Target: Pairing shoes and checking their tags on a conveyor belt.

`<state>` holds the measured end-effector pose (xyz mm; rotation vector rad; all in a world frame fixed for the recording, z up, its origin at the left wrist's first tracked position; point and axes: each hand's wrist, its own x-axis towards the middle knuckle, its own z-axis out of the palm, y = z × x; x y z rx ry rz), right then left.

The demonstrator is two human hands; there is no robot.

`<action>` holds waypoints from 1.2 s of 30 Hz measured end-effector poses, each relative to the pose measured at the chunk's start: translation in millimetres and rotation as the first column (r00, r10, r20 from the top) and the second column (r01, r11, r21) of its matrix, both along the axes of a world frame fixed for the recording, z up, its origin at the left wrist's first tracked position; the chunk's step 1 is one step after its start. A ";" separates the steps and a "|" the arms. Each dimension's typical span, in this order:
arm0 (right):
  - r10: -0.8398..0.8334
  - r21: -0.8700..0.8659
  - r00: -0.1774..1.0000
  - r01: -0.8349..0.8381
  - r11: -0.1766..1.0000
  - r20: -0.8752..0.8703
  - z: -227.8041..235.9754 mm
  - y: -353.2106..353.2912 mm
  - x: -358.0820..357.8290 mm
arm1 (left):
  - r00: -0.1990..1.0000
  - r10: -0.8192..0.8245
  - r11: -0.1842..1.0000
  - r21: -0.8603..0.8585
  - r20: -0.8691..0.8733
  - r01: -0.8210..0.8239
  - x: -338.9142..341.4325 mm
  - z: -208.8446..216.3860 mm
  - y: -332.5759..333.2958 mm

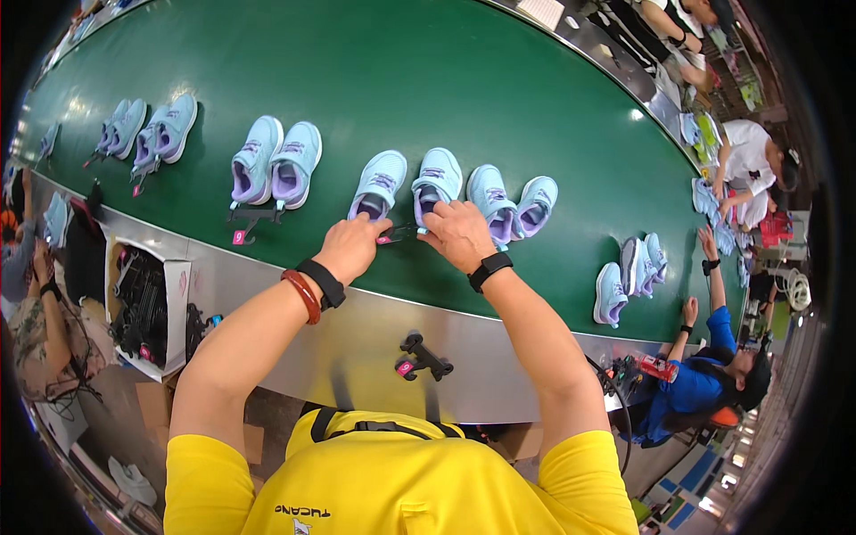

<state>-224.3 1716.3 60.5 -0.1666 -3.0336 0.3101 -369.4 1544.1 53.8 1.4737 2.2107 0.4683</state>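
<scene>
Two light-blue sneakers with purple lining, a left one (382,178) and a right one (438,171), stand side by side on the green belt, heels toward me. A black shoe hanger (406,232) with a pink tag spans the space between their heels. My left hand (354,247) is closed on the hanger's left end, at the left shoe's heel. With its fingers in the opening of the right shoe, my right hand (460,234) pinches that heel by the hanger's other end. My fingers partly cover both heels. Another sneaker pair (492,198) stands just right of my right hand.
More sneaker pairs with hangers (259,212) stand leftward on the belt (571,116); others (611,294) stand right. A loose black hanger (424,358) lies on the metal ledge (481,357). A box of hangers (143,308) is at left. Co-workers (687,383) work around the belt.
</scene>
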 end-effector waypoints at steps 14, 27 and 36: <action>0.028 0.165 0.994 -0.046 0.985 0.108 5.6 -4.3 -15.0 | 0.999 0.051 0.998 -0.038 -0.004 -0.052 1.9 0.8 -1.5; 0.042 0.135 0.997 -0.050 0.990 0.061 9.5 0.1 -11.1 | 0.998 0.044 0.995 -0.092 -0.054 -0.049 4.4 7.3 2.1; -0.053 0.143 0.990 0.034 0.989 0.130 1.5 3.0 -13.6 | 0.999 -0.011 1.000 0.010 0.050 0.010 12.7 20.4 7.2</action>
